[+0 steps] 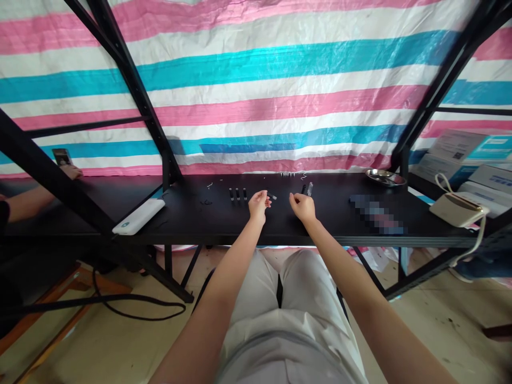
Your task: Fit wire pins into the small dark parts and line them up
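Near the middle of the black tabletop, my left hand (258, 206) is closed, with a small black tube with a pale end (272, 196) at its fingertips. A short gap to the right, my right hand (303, 207) is curled shut, and whatever it may hold is too small to make out. Just beyond its knuckles are a clear tube (310, 189) and a short dark piece (303, 189). Several black tubes (237, 194) stand in a row left of my left hand. At the back of the table lies a line of small white pieces (287, 174).
A shiny metal dish (385, 177) sits at the back right, with a blurred patch (378, 214) before it. A cream pouch (458, 208) lies far right near boxes (460, 144). A white slab-shaped device (139, 216) rests left by a frame post. Another person's hand (72, 171) is farther left.
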The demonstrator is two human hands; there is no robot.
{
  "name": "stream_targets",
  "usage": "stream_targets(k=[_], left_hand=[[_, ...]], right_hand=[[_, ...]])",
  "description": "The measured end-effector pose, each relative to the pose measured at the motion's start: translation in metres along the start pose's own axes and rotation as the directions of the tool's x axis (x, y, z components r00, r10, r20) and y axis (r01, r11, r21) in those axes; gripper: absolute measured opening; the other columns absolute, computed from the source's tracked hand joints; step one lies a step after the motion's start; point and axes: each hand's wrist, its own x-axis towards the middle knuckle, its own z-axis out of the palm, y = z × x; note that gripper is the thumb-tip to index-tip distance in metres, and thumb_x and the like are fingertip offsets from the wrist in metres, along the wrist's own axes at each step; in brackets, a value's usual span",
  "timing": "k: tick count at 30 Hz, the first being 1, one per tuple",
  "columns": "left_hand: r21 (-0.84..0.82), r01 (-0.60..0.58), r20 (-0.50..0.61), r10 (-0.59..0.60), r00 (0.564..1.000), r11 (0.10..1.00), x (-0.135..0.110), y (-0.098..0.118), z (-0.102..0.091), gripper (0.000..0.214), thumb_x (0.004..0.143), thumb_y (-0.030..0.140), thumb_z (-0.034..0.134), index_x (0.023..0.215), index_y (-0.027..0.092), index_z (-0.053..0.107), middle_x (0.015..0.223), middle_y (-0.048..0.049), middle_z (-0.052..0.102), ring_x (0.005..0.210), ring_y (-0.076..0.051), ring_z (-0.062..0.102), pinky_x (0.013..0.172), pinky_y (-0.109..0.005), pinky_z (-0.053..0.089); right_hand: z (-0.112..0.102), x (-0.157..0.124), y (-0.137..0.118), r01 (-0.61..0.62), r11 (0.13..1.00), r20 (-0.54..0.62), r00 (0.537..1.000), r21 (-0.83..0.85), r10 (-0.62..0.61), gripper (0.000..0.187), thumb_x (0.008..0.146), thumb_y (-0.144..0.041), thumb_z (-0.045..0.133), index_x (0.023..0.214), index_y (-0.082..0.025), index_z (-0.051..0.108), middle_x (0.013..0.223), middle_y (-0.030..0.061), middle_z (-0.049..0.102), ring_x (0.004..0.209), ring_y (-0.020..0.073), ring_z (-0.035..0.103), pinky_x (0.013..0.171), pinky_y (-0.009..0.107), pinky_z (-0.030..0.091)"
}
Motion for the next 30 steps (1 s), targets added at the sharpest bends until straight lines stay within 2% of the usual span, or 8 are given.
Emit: stream_targets(k=[4,7,10,13,19,24,28,30], left_hand=[[-0.013,0.051,0.096,-0.050,0.994,0.999,-0.006,0.005,0.003,0.017,0.078,0.024,0.062,0.090,0.012,0.058,0.075,-0.0032,0.062,0.054,-0.005,0.055,0.051,-0.018,0.041],[0.041,0.081,0.193,-0.088,0.977,0.996,-0.011,0.007,0.006,0.019,0.077,0.022,0.062,0.092,0.013,0.059,0.081,-0.0062,0.065,0.058,-0.007,0.057,0.053,-0.018,0.041],[0.075,0.097,0.307,-0.116,0.944,0.992,-0.012,0.006,0.006,0.019,0.076,0.021,0.062,0.093,0.013,0.060,0.083,-0.0072,0.066,0.059,-0.008,0.058,0.054,-0.019,0.040],[0.081,0.090,0.362,-0.114,0.925,0.993,-0.011,0.003,0.005,0.019,0.076,0.021,0.062,0.092,0.012,0.060,0.081,-0.0070,0.066,0.058,-0.008,0.057,0.054,-0.019,0.040],[0.110,0.050,0.312,-0.082,0.946,0.993,-0.014,0.004,0.008,0.020,0.078,0.029,0.060,0.089,0.013,0.057,0.071,-0.0025,0.060,0.054,-0.007,0.056,0.051,-0.018,0.040],[0.137,0.092,0.257,-0.125,0.958,0.986,-0.017,0.006,0.011,0.026,0.081,0.040,0.056,0.082,0.015,0.050,0.065,0.0006,0.054,0.049,-0.007,0.054,0.046,-0.017,0.039],[0.133,0.014,0.201,-0.041,0.979,0.991,-0.014,0.003,0.008,0.030,0.086,0.043,0.047,0.074,0.016,0.046,0.062,0.0020,0.051,0.044,-0.006,0.051,0.041,-0.017,0.037],[0.131,-0.021,0.187,-0.003,0.982,0.991,-0.013,0.003,0.007,0.028,0.086,0.043,0.047,0.081,0.016,0.046,0.065,0.0019,0.053,0.042,-0.006,0.051,0.040,-0.017,0.036]], right_hand=[[0.000,-0.001,-0.002,0.044,0.991,0.025,0.999,0.127,-0.047,0.040,0.091,-0.045,0.029,0.075,-0.020,0.056,0.072,0.0044,0.060,0.066,0.0156,0.055,0.062,0.023,0.036],[0.001,0.000,-0.002,0.040,0.977,0.083,0.995,0.207,-0.058,0.040,0.091,-0.048,0.026,0.090,-0.021,0.056,0.081,0.0050,0.061,0.071,0.0167,0.057,0.065,0.024,0.038],[0.003,0.000,-0.001,0.025,0.969,0.139,0.988,0.246,-0.061,0.039,0.091,-0.049,0.025,0.088,-0.021,0.053,0.076,0.0033,0.059,0.066,0.0159,0.055,0.063,0.024,0.039],[0.004,0.000,0.001,0.043,0.960,0.137,0.987,0.276,-0.084,0.037,0.091,-0.048,0.025,0.081,-0.022,0.050,0.071,0.0019,0.056,0.064,0.0149,0.054,0.063,0.024,0.039],[0.004,-0.001,-0.003,0.087,0.950,0.106,0.987,0.301,-0.124,0.038,0.091,-0.048,0.024,0.073,-0.022,0.044,0.067,0.0011,0.051,0.062,0.0136,0.050,0.064,0.024,0.039],[0.004,-0.002,-0.005,0.117,0.947,0.093,0.984,0.300,-0.151,0.038,0.091,-0.048,0.024,0.073,-0.021,0.045,0.068,0.0015,0.051,0.062,0.0135,0.049,0.064,0.024,0.039],[0.005,-0.001,-0.002,0.104,0.940,0.091,0.986,0.326,-0.141,0.040,0.090,-0.050,0.023,0.078,-0.021,0.047,0.071,0.0021,0.053,0.065,0.0141,0.051,0.066,0.024,0.039],[0.006,-0.001,0.000,0.085,0.933,0.079,0.990,0.349,-0.120,0.040,0.090,-0.051,0.024,0.079,-0.021,0.048,0.072,0.0022,0.054,0.065,0.0139,0.051,0.065,0.024,0.039]])
